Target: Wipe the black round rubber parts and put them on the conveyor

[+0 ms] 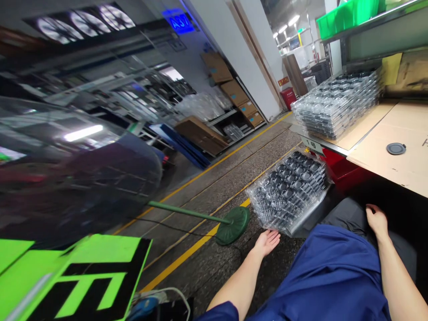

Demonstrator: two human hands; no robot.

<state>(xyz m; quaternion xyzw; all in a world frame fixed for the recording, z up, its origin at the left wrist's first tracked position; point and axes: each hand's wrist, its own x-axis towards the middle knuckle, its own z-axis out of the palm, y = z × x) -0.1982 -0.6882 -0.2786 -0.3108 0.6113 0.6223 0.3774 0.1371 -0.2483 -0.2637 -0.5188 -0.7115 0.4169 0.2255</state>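
My left hand [267,242] is held palm up with the fingers stretched out, at the lower edge of a stack of clear plastic trays [287,191]. Whether the fingertips touch the trays is unclear. Round black parts, like small lids, fill many of the tray pockets. My right hand [377,219] rests by my dark-trousered thigh, beneath the table edge, its fingers loosely bent and partly hidden, with nothing visible in it. On the cardboard-covered table [377,138] lies a single round black lid [396,148] with a small tab.
Another tall stack of clear trays [337,104] stands on the table. To the left, a green round fan base [233,225] with a pole stands on the floor beside a yellow line. A green bin [347,18] sits on the shelf above. A bright green sign [87,276] fills the lower left.
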